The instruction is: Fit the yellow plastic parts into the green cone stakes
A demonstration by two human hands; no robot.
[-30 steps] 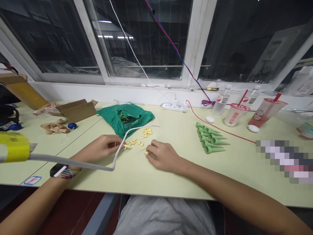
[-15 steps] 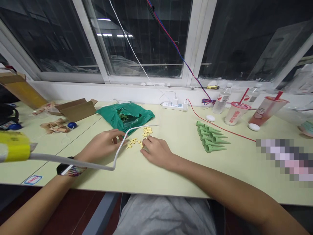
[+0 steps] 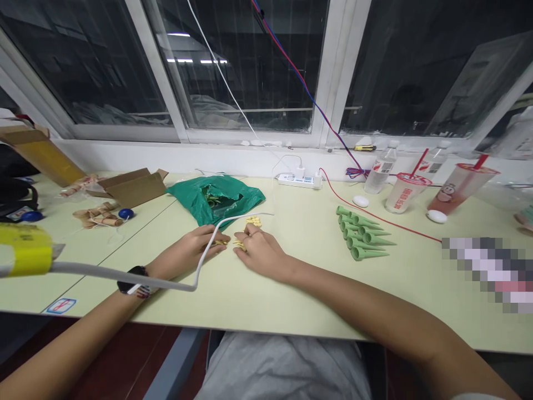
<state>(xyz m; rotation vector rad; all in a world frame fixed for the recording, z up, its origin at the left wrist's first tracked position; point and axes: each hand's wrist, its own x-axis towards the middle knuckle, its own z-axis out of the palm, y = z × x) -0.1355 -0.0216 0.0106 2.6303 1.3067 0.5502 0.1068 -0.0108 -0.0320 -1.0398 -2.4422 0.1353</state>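
Small yellow pieces lie in a loose heap on the pale green table, just in front of a green plastic bag. My left hand rests flat on the table, fingers stretched out and touching the pieces at the left of the heap. My right hand sits right beside it. Its fingers are bent over the heap and its thumb and forefinger are pinched on a yellow piece. A white cable runs across my left hand.
Several green cones lie in a row to the right. Behind them stand cups with red straws, a bottle and a power strip. Cardboard boxes and rolled paper sit at left. A yellow tool juts in near my left arm.
Both hands have slid forward and together onto the yellow pieces. My right hand left its spot nearer the table's front edge, and the scattered pieces between the hands are now covered.
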